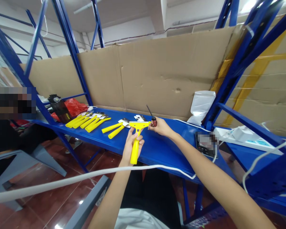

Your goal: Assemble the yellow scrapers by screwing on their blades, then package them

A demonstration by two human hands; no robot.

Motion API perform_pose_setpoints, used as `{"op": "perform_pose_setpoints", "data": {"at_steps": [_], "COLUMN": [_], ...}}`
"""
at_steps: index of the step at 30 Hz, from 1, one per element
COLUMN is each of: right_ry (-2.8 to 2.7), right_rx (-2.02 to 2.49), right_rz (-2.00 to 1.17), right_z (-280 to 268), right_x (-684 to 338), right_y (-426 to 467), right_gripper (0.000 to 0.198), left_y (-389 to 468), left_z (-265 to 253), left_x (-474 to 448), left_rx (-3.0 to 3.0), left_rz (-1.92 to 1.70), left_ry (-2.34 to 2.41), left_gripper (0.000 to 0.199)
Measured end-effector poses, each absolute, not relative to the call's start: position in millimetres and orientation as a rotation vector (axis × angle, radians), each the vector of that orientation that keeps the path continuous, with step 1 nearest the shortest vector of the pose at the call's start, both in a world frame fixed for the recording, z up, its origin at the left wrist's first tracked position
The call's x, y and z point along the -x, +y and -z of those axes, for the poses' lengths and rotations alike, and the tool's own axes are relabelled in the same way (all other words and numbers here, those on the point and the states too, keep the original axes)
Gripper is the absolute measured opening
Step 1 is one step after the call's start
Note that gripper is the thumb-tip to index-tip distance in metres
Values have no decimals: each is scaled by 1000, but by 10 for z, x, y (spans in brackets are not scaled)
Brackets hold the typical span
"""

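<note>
My left hand [132, 143] is closed around the handle of a yellow scraper [134, 152], held above the table's front edge with its wide head pointing away from me. My right hand [161, 127] grips a screwdriver [154, 121] with a dark red and black handle, its thin shaft pointing up and away. The right fingertips are at the right end of the scraper's head; whether they also pinch it I cannot tell. Just behind lie two yellow scrapers [116, 131] with white and black pieces at their heads. Farther left, several similar yellow scrapers [95, 124] lie side by side.
A blue table [157, 149] backs onto a cardboard wall [157, 70] between blue posts. At right are a phone [202, 146], a white plastic bag [201, 106] and a power strip [248, 140]. A white cable [85, 175] crosses before me. A person [4, 136] sits at left.
</note>
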State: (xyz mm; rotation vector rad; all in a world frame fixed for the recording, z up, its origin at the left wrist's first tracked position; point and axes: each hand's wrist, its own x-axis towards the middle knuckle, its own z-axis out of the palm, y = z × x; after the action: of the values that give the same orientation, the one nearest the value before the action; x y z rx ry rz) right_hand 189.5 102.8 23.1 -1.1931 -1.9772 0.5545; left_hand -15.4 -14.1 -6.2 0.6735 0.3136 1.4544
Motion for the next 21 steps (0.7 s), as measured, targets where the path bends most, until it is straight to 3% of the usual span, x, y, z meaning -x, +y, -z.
{"op": "perform_pose_setpoints", "data": {"at_steps": [13, 21], "right_ry": [-1801, -1665], "right_rx": [1100, 1020], "right_rz": [-511, -494], "right_z": [-282, -387], "right_x": [-1834, -1772], "right_y": [979, 897], "right_gripper": [28, 44], "left_y": [-169, -214], "left_z": [30, -21], "left_x": [140, 105], "left_rx": [-669, -587], "left_rz": [-1479, -1501], "left_ry": [350, 367], "left_gripper": [56, 53]}}
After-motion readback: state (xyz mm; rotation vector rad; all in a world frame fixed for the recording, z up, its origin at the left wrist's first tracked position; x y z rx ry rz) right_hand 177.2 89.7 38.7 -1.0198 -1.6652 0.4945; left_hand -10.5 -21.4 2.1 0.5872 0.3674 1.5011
